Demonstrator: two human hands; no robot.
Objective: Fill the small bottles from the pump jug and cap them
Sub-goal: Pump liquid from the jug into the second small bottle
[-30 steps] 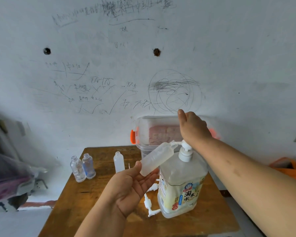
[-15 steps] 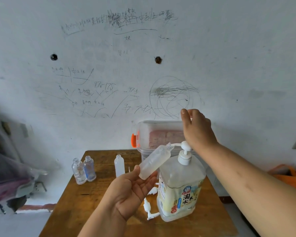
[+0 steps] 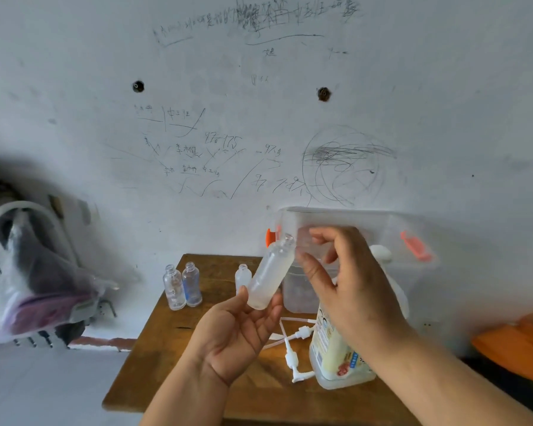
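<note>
My left hand [image 3: 237, 339] holds a small frosted bottle [image 3: 270, 275] by its base, tilted up to the right, uncapped and with cloudy liquid inside. My right hand [image 3: 351, 290] hovers just right of the bottle's mouth, blurred, with fingers loosely bent and nothing visible in them. It covers most of the pump jug [image 3: 336, 358], whose white pump head [image 3: 380, 253] shows behind it. Three more small bottles stand uncapped at the table's back: two clear ones [image 3: 174, 287] [image 3: 192, 284] and a frosted one [image 3: 242, 276]. Loose white pump caps [image 3: 293, 358] lie by the jug.
The wooden table [image 3: 173, 348] stands against a scribbled white wall. A clear plastic box [image 3: 406, 241] with orange latches stands at the back right. A bag [image 3: 28, 272] hangs to the left, and something orange [image 3: 517, 345] lies to the right.
My right hand has left the pump head and moved left and down towards the bottle's mouth. The bottle has come away from the spout and tilted more upright.
</note>
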